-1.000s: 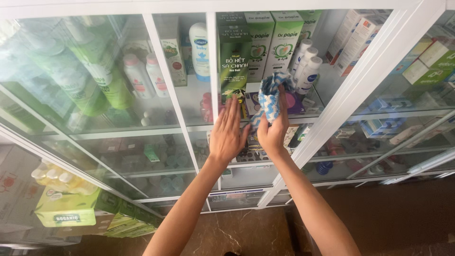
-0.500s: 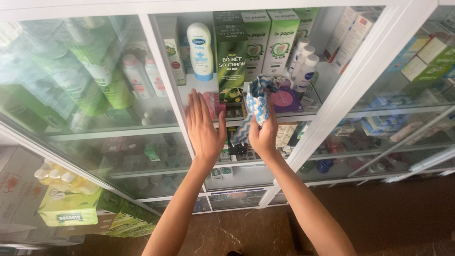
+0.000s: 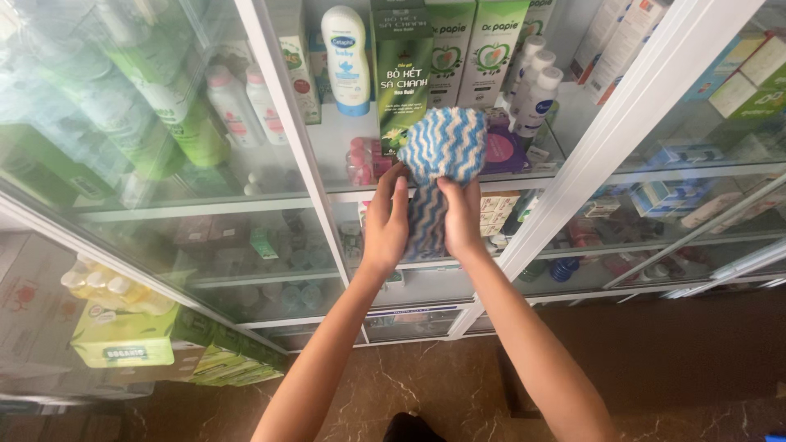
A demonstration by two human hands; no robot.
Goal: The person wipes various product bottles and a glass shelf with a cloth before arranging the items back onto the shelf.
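Blue-and-white striped cloth is bunched between both my hands, held up against the glass front of the cabinet, right where the upper shelf shows through. My left hand is closed on the cloth's left edge, fingers curled over it, thumb side up. My right hand is pinching the right edge, fingers tight together on the fabric. Most of the cloth puffs above my fingertips, and a strip hangs down between my palms.

Now the risks as I see them. The grip is on the lower half only, so the loose top could flop over and slip out if I press it flat with one hand. The pane is thin glass in a white frame; leaning too hard might rattle it or shove it along its track. Behind it stand a tall green box, a white bottle with a blue cap and slim white bottles, all close-packed; a jolt to the pane could tip them, I'd judge. The marble floor below is hard, so anything dropped would land badly.
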